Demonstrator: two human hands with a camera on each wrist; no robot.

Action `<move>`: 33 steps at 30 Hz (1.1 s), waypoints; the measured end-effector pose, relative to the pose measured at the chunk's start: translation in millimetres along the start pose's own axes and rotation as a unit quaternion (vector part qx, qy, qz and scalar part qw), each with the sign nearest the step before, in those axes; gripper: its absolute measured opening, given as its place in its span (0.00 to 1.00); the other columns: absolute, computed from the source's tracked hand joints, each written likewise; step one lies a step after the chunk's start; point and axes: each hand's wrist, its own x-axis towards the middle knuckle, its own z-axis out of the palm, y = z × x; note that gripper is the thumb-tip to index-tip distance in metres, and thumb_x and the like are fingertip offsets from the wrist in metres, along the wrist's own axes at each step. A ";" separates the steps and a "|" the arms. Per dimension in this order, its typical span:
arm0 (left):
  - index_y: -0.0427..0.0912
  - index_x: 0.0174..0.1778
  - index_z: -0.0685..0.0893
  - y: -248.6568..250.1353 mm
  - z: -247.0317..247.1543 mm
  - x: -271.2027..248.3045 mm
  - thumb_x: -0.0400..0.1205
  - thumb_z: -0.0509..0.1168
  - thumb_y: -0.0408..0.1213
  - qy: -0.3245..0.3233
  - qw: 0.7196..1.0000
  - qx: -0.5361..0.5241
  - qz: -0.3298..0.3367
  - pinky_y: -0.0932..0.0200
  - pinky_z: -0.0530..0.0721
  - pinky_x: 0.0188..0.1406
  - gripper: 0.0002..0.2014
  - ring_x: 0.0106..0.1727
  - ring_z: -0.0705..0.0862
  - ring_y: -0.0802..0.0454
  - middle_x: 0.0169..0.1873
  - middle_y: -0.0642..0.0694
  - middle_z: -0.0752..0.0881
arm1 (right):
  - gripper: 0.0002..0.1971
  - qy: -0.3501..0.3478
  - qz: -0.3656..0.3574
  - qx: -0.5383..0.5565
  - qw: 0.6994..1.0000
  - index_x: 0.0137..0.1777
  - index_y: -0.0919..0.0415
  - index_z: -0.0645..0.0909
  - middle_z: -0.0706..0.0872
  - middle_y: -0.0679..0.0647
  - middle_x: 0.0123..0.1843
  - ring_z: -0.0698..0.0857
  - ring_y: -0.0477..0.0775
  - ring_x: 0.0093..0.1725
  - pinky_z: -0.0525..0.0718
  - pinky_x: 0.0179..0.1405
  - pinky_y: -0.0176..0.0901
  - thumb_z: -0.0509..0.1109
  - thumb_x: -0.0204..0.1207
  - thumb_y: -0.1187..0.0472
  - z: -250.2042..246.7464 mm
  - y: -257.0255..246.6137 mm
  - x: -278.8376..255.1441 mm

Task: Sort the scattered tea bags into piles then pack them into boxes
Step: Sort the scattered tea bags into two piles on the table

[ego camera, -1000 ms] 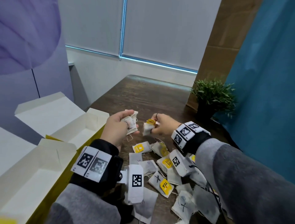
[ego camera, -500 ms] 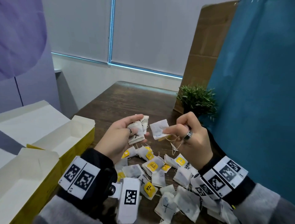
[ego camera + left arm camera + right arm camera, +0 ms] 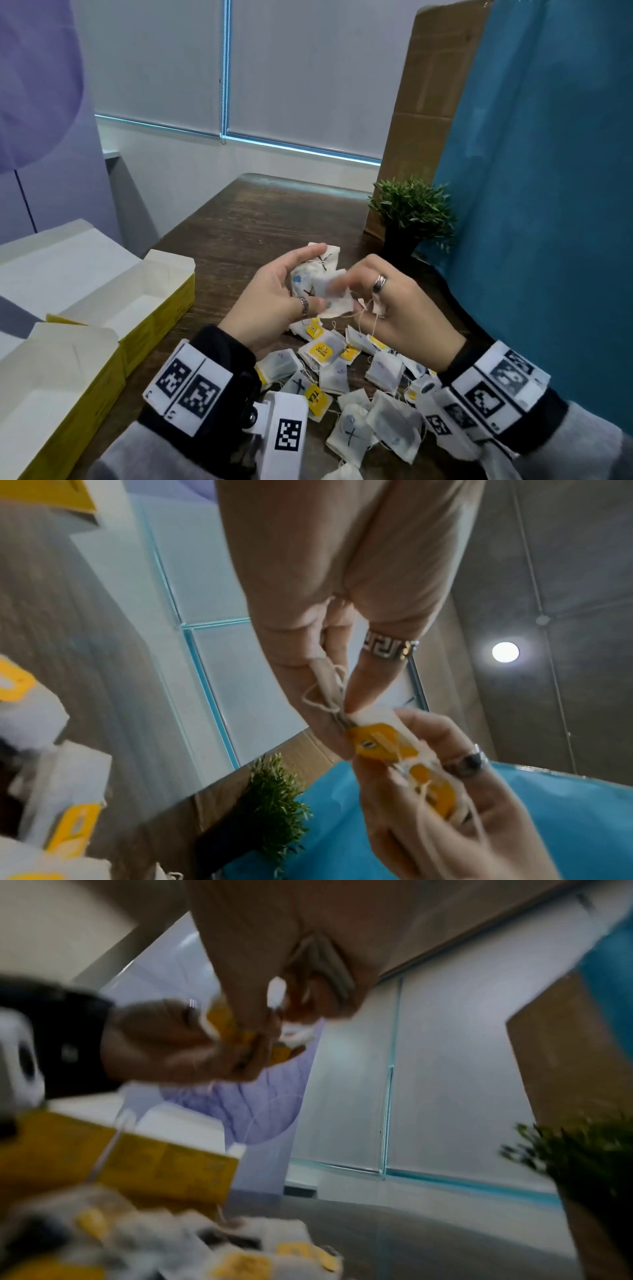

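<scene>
Left hand (image 3: 274, 301) grips a bundle of tea bags (image 3: 313, 274); right hand (image 3: 400, 308), at 3 o'clock, pinches another bag (image 3: 337, 298). Only the left wrist view shows their yellow tags (image 3: 380, 744).

Even, cool indoor light on your head view, edges bowed by the wide lens. Your fingers smear with motion blur. A ceiling lamp (image 3: 505, 651) glares in the left wrist view; your right wrist view is blurred throughout.

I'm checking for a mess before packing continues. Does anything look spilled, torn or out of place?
Nothing looks spilled or torn. Loose tea bags lie jumbled on the table, strings tangled, unsorted; both boxes stand open.
</scene>
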 end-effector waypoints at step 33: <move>0.44 0.66 0.80 -27.4 -0.2 13.2 0.79 0.54 0.14 0.109 0.986 -0.030 -0.124 0.67 0.85 0.25 0.26 0.43 0.87 0.50 0.55 0.47 0.83 | 0.14 -0.153 0.365 0.225 0.890 0.35 0.54 0.74 0.76 0.49 0.29 0.70 0.40 0.16 0.64 0.10 0.31 0.79 0.66 0.62 7.5 91.8 49.8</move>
